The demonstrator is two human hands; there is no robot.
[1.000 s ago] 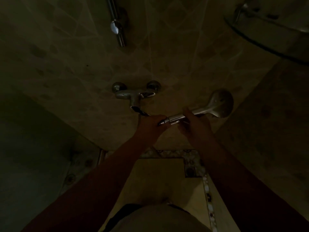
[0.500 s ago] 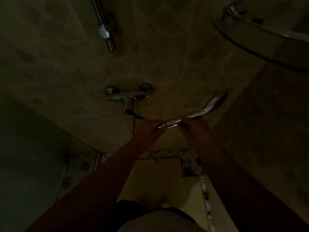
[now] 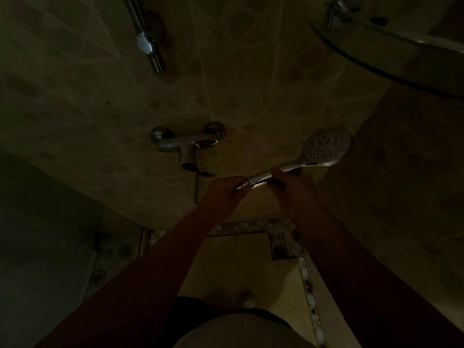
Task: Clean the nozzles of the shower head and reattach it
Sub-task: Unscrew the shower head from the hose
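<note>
Shower head (image 3: 326,149): handle gripped by right hand (image 3: 292,187), left hand (image 3: 223,190) pinching hose-end joint; judged mid-reattachment, nozzle cleanliness indiscernible.

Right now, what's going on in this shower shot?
A person stands in a dim tiled shower holding a chrome handheld shower head in both hands. The right hand grips the handle near its middle; the left hand pinches the handle's lower end, where the hose fitting seems to sit. The nozzle face is turned toward the camera. The chrome wall mixer tap is behind, and the chrome wall rail above holds nothing.
</note>
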